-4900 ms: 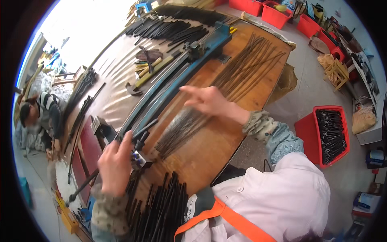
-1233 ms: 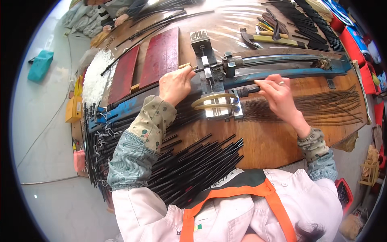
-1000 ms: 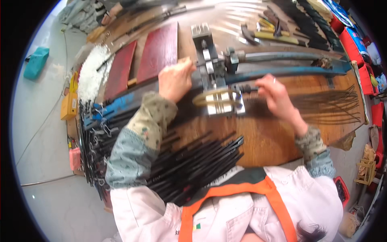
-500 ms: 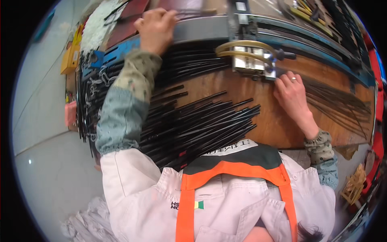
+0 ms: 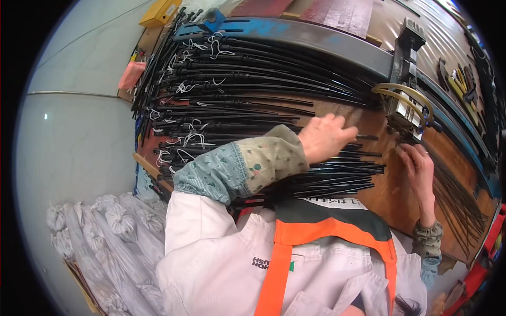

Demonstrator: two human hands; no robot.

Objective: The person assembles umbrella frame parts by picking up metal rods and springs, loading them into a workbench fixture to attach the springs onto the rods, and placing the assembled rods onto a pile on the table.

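Observation:
My left hand [image 5: 327, 138] is over the near pile of thin black rods [image 5: 342, 178], its fingers curled in. A short dark rod end [image 5: 367, 137] pokes out beyond the fingertips; whether they grip it is blurred. My right hand [image 5: 419, 167] is just below the small metal clamp head [image 5: 406, 113] with the yellowish hoses. Its fingers are bent together near the ends of a fan of thin brown-grey rods [image 5: 456, 197]; what they pinch is hidden.
More black rods with white string loops [image 5: 195, 138] cover the table's left side. Behind them runs a blue-grey metal rail [image 5: 311, 42]. Pliers and other hand tools [image 5: 464, 84] lie far right. A yellow box [image 5: 159, 12] stands far left. Wrapped white bundles [image 5: 113, 237] are at lower left.
My left hand has come down from above the rail to the near rod pile. The right hand stays beside the clamp head. The whole view has swung left.

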